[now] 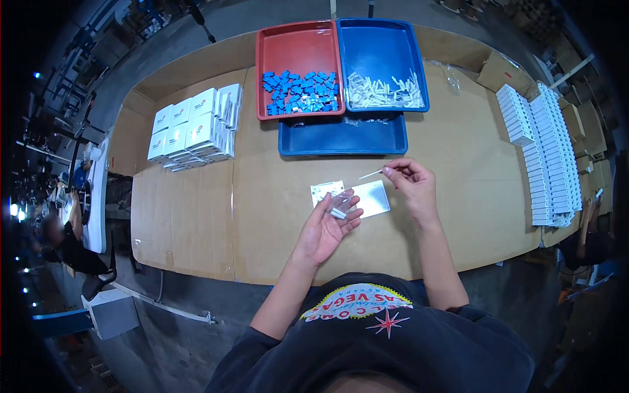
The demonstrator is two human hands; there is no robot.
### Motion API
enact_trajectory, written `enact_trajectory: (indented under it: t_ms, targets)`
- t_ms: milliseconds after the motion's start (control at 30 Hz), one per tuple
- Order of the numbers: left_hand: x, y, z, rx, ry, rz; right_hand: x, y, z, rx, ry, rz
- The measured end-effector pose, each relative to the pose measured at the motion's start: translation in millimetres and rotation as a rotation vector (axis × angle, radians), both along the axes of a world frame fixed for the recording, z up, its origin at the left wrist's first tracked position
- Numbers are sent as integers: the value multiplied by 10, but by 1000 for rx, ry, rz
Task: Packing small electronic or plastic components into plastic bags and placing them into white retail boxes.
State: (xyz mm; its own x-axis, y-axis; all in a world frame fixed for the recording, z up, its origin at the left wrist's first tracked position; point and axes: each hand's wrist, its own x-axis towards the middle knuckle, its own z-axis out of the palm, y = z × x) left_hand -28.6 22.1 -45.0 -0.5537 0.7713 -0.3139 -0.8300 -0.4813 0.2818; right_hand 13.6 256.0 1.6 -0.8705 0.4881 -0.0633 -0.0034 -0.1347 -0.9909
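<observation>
My left hand [321, 238] is palm up with the thumb bent over a small clear plastic bag [341, 204], in which a short whitish piece lies. To its right, my right hand [417, 190] is raised and pinches a thin white stick [370, 175] between thumb and fingertips. The stick points left toward the bag, apart from it. Under and behind my left hand, an opened white box [375, 198] lies on the cardboard-covered table [190, 223]. Beside that box is a white piece with small dark marks [322, 190], partly hidden by my left hand and the bag.
Beyond my hands stand a red tray [298, 49] of blue parts, a blue tray [379, 49] of thin white pieces and a lower blue tray [341, 139]. White boxes [190, 131] are stacked at left; more white boxes [547, 164] line the right. Other people work at both sides.
</observation>
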Motion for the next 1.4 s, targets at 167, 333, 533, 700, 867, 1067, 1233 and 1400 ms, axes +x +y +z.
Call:
enact_trajectory:
  t_ms: [167, 333, 533, 700, 867, 1067, 1233, 1400]
  targets:
    - [38, 44, 46, -25, 40, -66, 15, -82, -9, 91, 9, 196]
    - [77, 43, -16, -68, 55, -100, -33, -50, -36, 168, -127, 489]
    - [110, -10, -78, -139, 101, -104, -147, -160, -108, 218, 92, 673]
    - [86, -36, -70, -182, 121, -91, -161, -181, -66, 241, 47, 702]
    - [81, -50, -63, -218, 157, -89, -139, -121, -32, 328, 41, 769]
    - [89, -20, -22, -245, 201, -99, -98, -98, 40, 610, 81, 855]
    - [115, -4, 43, -386, 436, -106, -145, -26, 18, 399, 11, 820]
    - [145, 30, 36, -589, 669, -72, -123, -60, 36, 340, -91, 787]
